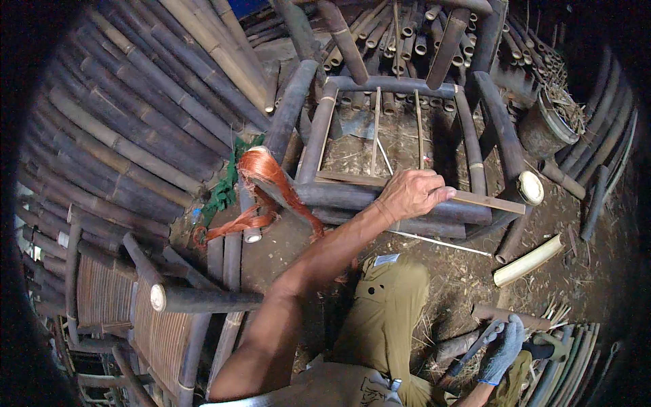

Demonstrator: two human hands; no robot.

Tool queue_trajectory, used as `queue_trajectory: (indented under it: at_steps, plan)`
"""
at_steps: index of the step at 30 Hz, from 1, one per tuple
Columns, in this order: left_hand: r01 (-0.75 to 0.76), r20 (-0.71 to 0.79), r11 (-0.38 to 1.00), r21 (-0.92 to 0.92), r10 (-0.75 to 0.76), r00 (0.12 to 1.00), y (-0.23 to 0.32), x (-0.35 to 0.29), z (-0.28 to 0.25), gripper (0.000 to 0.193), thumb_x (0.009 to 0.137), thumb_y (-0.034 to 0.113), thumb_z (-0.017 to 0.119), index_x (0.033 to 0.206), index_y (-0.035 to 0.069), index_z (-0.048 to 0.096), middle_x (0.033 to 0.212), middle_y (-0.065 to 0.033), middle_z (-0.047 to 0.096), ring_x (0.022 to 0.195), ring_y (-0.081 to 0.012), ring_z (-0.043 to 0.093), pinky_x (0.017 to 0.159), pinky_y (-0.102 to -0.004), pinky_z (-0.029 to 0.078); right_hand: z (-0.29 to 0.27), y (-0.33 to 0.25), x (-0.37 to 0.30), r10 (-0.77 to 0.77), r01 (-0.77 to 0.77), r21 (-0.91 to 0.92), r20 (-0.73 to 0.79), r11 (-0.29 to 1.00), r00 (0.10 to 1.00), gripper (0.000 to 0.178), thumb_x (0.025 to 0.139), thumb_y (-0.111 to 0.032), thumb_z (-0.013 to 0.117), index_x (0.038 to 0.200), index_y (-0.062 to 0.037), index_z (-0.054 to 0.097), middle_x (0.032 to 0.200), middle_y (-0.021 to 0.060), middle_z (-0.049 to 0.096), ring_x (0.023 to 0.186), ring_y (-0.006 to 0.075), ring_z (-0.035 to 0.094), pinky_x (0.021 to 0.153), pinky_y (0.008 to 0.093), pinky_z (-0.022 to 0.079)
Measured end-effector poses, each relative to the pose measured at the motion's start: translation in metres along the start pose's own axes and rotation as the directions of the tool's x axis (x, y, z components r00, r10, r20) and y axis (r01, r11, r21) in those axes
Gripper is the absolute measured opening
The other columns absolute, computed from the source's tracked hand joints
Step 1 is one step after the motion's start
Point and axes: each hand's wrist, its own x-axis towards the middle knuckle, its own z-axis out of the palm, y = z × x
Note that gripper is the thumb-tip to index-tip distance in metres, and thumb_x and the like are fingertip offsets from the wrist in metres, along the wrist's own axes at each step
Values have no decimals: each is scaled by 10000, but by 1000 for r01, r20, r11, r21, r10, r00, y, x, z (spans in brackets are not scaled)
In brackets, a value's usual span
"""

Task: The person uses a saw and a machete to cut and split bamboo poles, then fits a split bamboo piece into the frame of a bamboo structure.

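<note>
My bare left hand (415, 195) is closed on a thin flat bamboo slat (489, 201), thumb over its edge. The slat lies across the front rail (339, 195) of a dark bamboo chair frame (463, 139). Two narrow strips (377, 132) run from front to back across the frame's open seat. Low on the right, my right hand (502, 349), in a grey glove, has its fingers bent round a long dark tool (468, 354) resembling a knife; its exact kind is unclear. A hank of orange fibre (261, 166) hangs over the frame's left front corner.
Dark bamboo poles (129, 122) are stacked at the left. A finished-looking slatted bamboo chair (163, 332) stands at lower left. A bucket of shavings (548, 125) is at the right, with a split bamboo piece (527, 261) on the littered dirt floor. Cut poles (407, 41) lie behind.
</note>
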Motion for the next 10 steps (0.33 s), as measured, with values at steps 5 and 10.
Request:
queue_trajectory:
  at_steps: [5,10]
  plan:
    - [79,9,994,82,-80,997,-15,22,15,419,958,463,580,857,66,669,824,-148,638,786,-379,652,676,-483,524,7,-4,-6,196,-194,-42,50,980,979,165,1001,-148,537,1060,-19,621,828,19,592,677,83,519,603,241,449]
    - [411,-42,847,338,-423,905,-79,29,44,499,939,539,552,902,72,724,919,-177,695,896,-338,669,834,-486,522,16,-23,-7,290,-278,-195,38,941,956,281,1004,-246,572,1184,-34,609,916,83,656,796,168,628,788,286,513]
